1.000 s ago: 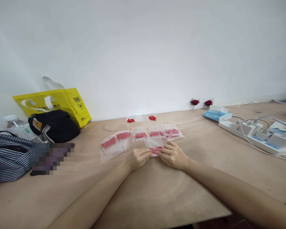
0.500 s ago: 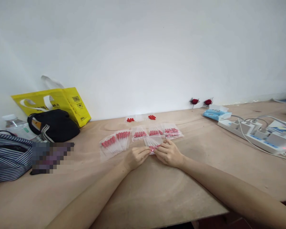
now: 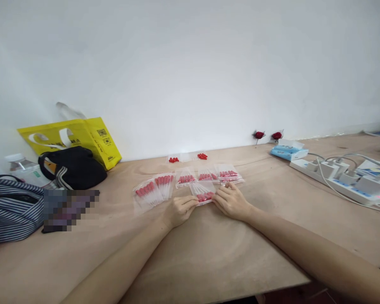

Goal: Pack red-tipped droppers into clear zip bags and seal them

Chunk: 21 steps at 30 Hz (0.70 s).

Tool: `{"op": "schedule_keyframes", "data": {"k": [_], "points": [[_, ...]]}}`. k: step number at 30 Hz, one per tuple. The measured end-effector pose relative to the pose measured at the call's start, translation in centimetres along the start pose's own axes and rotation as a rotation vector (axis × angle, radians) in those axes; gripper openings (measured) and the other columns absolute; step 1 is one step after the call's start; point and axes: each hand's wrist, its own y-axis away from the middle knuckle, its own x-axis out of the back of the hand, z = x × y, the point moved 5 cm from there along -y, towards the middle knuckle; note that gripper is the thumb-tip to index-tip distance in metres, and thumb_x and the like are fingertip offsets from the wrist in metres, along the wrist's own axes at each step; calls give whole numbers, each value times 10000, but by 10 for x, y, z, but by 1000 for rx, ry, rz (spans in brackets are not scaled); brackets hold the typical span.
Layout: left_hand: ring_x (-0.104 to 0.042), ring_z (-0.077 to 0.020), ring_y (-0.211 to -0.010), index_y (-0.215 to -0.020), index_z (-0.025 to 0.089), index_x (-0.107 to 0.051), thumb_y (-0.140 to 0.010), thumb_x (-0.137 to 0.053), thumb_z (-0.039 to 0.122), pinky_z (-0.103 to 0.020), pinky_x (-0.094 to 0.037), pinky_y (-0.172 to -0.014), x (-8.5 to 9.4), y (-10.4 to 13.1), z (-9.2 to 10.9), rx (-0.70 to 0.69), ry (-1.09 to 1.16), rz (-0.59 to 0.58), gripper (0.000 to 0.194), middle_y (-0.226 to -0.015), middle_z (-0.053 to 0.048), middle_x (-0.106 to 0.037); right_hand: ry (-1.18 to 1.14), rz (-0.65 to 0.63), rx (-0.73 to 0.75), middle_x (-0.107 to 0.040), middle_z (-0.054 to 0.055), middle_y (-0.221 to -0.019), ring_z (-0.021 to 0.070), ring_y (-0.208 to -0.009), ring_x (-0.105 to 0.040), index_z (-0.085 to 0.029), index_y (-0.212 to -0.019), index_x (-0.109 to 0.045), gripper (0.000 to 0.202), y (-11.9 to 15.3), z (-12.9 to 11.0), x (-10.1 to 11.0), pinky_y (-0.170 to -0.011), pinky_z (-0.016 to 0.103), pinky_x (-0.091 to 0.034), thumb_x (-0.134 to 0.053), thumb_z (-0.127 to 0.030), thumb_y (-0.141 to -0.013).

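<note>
A clear zip bag (image 3: 204, 196) of red-tipped white sticks lies on the table between my hands, its red ends toward me. My left hand (image 3: 181, 209) pinches the bag's near left corner between thumb and fingers. At the near right corner, the fingers of my right hand (image 3: 232, 202) are closed on the bag's edge. Just beyond it are more such bags: a left bag (image 3: 145, 190), another bag (image 3: 164, 180), a middle bag (image 3: 186, 177), a further bag (image 3: 207, 175) and a right bag (image 3: 228, 174).
Small red pieces (image 3: 174, 160) in clear bags lie by the wall. On the left stand a yellow bag (image 3: 104, 143), a black pouch (image 3: 82, 169), a bottle (image 3: 25, 169) and a striped bag (image 3: 15, 211). To the right are a tissue pack (image 3: 288, 152), a corded power strip (image 3: 335, 181) and artificial roses (image 3: 259, 135).
My right hand has slid rightward along the bag's near edge to its corner, uncovering more of the red ends. My left hand has stayed at the left corner.
</note>
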Motion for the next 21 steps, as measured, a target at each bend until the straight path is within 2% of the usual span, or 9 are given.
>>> {"op": "schedule_keyframes", "data": {"k": [5, 10, 12, 15, 18, 21], "points": [[-628, -110, -720, -822, 143, -569, -805, -465, 118, -184, -498, -601, 0, 1, 1, -9, 10, -8, 108, -789, -36, -663, -3, -46, -8, -523, 15, -616, 122, -624, -437, -156, -684, -543, 239, 16, 14, 4, -674, 298, -269, -373, -164, -851], [-625, -119, -695, -785, 153, -548, -812, -450, 129, -219, -497, -619, 1, -1, 1, 32, 14, -20, 105, -760, -29, -658, -39, -55, -37, -520, 14, -580, 123, -582, -456, -153, -620, -528, 283, 22, 19, 3, -628, 287, -301, -410, -267, -851], [-625, -121, -730, -786, 150, -526, -825, -421, 130, -213, -499, -623, 1, -2, 0, 61, 38, -42, 113, -778, -41, -653, -95, -71, -95, -560, 32, -661, 130, -618, -493, -147, -723, -562, 241, 22, 19, 2, -605, 270, -325, -440, -323, -835], [-621, -124, -808, -830, 156, -482, -842, -377, 137, -205, -504, -628, -1, -1, 0, 89, 77, -76, 107, -876, -58, -644, -199, -106, -219, -580, 63, -915, 125, -702, -543, -167, -992, -542, 285, 21, 16, 0, -558, 229, -359, -481, -371, -802], [-618, -133, -843, -869, 170, -428, -856, -344, 159, -221, -513, -632, -3, 0, -1, 125, 114, -111, 85, -984, -76, -619, -243, -119, -277, -572, 28, -961, 103, -694, -563, -236, -1024, -532, 231, 19, 7, -5, -511, 199, -371, -449, -257, -810], [-610, -144, -882, -895, 186, -384, -862, -329, 168, -244, -519, -656, -5, 3, -2, 178, 166, -162, 67, -1067, -88, -584, -290, -84, -299, -569, 45, -979, 123, -766, -571, -200, -987, -528, 263, 18, 2, -8, -534, 204, -416, -389, -132, -775]]}}
